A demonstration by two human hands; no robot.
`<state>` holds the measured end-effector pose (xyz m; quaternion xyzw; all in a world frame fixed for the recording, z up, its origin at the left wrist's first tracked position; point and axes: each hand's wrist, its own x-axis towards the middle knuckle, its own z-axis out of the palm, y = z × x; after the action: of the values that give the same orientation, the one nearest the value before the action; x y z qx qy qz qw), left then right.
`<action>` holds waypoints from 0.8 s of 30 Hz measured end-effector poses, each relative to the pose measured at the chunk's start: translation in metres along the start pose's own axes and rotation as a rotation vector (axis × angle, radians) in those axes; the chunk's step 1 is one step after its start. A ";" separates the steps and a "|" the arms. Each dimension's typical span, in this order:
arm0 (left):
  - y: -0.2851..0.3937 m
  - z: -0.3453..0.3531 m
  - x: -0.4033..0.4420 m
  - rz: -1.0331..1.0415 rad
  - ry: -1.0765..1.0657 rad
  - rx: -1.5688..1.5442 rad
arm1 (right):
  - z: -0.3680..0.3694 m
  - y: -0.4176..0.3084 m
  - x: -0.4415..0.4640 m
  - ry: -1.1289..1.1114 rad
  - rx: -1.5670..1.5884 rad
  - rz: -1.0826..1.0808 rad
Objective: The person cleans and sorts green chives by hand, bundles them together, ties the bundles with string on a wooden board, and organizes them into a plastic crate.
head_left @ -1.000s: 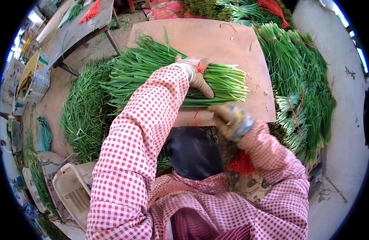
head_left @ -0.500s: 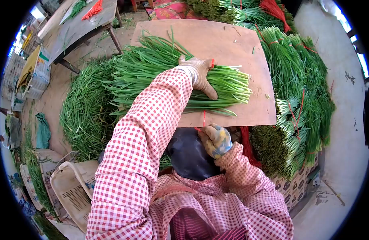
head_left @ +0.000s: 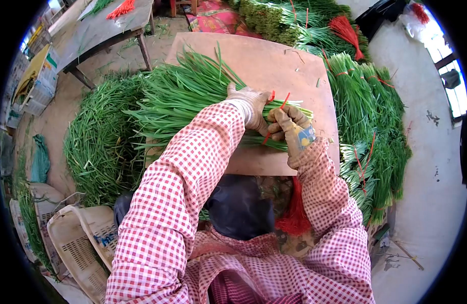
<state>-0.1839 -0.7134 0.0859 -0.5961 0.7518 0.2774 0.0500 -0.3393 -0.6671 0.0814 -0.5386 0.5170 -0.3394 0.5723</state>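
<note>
Left hand (head_left: 251,104): gloved, thumb and fingers apart but clamped over the top of the bunch, pressing its stalks against the board.
Right hand (head_left: 291,126): gloved, fingers curled together and closed on a red tie (head_left: 285,100), just beside the left hand at four o'clock; one red end pokes up above the fingers, another stretch shows below them.
Second tie (head_left: 272,95): red, at the left hand's right edge.
Bunch (head_left: 193,96): long green stalks lying flat under both hands, leaf ends fanned toward nine o'clock, pale ends toward three.
Board (head_left: 274,55): beneath the bunch, reaching out to twelve o'clock.
Clock centre for the rest: the two hands.
Red strands (head_left: 294,210): hanging near six o'clock, below the board.
Tied bundles (head_left: 362,101): stacked at three o'clock.
Loose greens (head_left: 104,142): heaped at nine o'clock.
Baskets (head_left: 73,225): pale plastic, eight o'clock.
Table (head_left: 111,30): ten o'clock.
</note>
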 end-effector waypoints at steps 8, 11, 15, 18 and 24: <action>-0.002 0.003 -0.017 0.081 0.094 -0.016 | -0.013 -0.025 0.010 -0.002 -0.277 0.038; -0.004 0.002 -0.020 0.104 0.085 -0.027 | -0.021 -0.041 0.021 -0.071 -0.468 0.158; -0.006 0.005 -0.020 0.137 0.121 -0.025 | -0.024 -0.056 0.041 -0.258 -0.708 0.313; -0.008 0.009 -0.017 0.146 0.138 -0.006 | -0.018 -0.061 0.048 -0.358 -0.909 0.298; -0.011 0.009 -0.015 0.151 0.101 0.016 | -0.007 -0.047 0.057 -0.291 -0.987 0.106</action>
<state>-0.1722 -0.6974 0.0804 -0.5504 0.7984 0.2442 -0.0044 -0.3244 -0.7321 0.1146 -0.7591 0.5572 0.0526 0.3325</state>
